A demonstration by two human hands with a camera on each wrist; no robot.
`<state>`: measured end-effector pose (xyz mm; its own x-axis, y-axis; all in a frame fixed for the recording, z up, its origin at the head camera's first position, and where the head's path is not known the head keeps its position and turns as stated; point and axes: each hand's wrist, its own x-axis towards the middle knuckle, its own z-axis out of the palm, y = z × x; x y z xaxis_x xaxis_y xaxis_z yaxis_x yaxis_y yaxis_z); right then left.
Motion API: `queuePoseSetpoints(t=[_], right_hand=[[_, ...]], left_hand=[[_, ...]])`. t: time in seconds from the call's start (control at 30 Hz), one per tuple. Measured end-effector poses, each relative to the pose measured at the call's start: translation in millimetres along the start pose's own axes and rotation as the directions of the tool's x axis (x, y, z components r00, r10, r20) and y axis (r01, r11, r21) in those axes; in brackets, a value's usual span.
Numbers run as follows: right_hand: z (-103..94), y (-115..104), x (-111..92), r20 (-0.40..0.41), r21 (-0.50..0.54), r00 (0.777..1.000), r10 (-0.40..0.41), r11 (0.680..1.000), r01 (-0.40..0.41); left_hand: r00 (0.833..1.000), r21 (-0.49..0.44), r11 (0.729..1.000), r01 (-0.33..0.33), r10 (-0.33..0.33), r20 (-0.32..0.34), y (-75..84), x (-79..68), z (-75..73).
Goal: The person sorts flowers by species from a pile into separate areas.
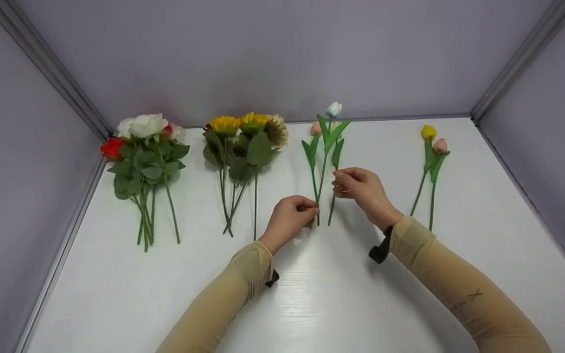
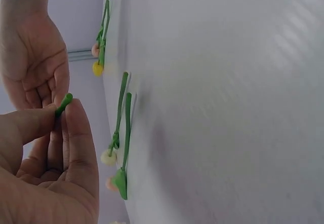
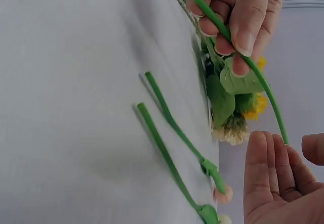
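Observation:
My left hand (image 1: 290,218) pinches the lower green stem of a white-and-blue tulip (image 1: 334,110) between thumb and fingers, raised above the white table. In the right wrist view, its bare stem (image 3: 271,97) slants from the left fingers toward my right hand (image 3: 283,183). The right fingers are loosely bent beside the stem, with the thumb apart; whether they touch it I cannot tell. Behind the raised flower, a pink tulip (image 1: 316,128) and a cream tulip (image 2: 108,157) lie side by side on the table.
Left of the hands lie several sunflowers (image 1: 224,125); farther left is a bunch of white and red roses (image 1: 148,126). A yellow tulip (image 1: 428,132) and another pink tulip (image 1: 440,145) lie at the right. Grey panels (image 1: 282,59) enclose the table (image 1: 302,304) at back and sides.

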<state>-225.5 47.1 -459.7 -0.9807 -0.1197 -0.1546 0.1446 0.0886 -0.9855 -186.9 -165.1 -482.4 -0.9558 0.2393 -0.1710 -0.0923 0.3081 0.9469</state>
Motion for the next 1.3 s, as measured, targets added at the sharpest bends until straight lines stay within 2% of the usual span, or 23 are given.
queuePoseSetpoints(t=[0.17,0.43,0.83,0.93,1.0,1.1,1.17,1.23,1.3], right_hand=[[-25.4,8.4,-0.9,-0.069,-0.058,0.997,0.027,0.998,-0.031],[-55.3,20.2,-7.2,-0.101,-0.075,0.992,0.070,0.994,-0.078],[-82.0,33.0,-14.1,-0.126,-0.146,0.985,0.114,0.980,-0.132],[-91.7,34.0,-14.3,-0.133,-0.190,0.984,0.115,0.972,-0.139],[-101.5,33.6,-14.4,-0.148,-0.231,0.982,0.120,0.961,-0.153],[-122.0,32.5,-13.4,-0.185,-0.310,0.975,0.125,0.934,-0.179],[-138.5,32.1,-12.3,-0.221,-0.355,0.967,0.124,0.914,-0.198],[-156.4,31.8,-11.1,-0.259,-0.385,0.958,0.123,0.896,-0.219],[-173.5,31.2,-11.1,-0.296,-0.410,0.947,0.125,0.879,-0.244]], left_hand=[[0.997,0.017,0.997,0.070,-0.069,-0.014,0.5,19.1,4.1],[0.998,0.158,0.985,0.067,-0.063,-0.028,-4.8,39.0,11.7],[0.998,0.181,0.982,0.060,-0.057,-0.022,-6.4,38.7,16.8],[0.999,0.215,0.976,0.039,-0.033,-0.027,-5.8,36.0,15.9],[1.000,0.260,0.966,0.001,0.006,-0.027,-4.8,33.6,16.4],[0.995,0.346,0.934,-0.087,0.096,-0.009,-1.3,29.4,19.7],[0.986,0.418,0.894,-0.159,0.165,0.021,2.7,25.5,24.0],[0.972,0.496,0.837,-0.230,0.225,0.072,8.1,21.2,30.0],[0.951,0.581,0.754,-0.307,0.273,0.147,13.9,16.6,37.0]])
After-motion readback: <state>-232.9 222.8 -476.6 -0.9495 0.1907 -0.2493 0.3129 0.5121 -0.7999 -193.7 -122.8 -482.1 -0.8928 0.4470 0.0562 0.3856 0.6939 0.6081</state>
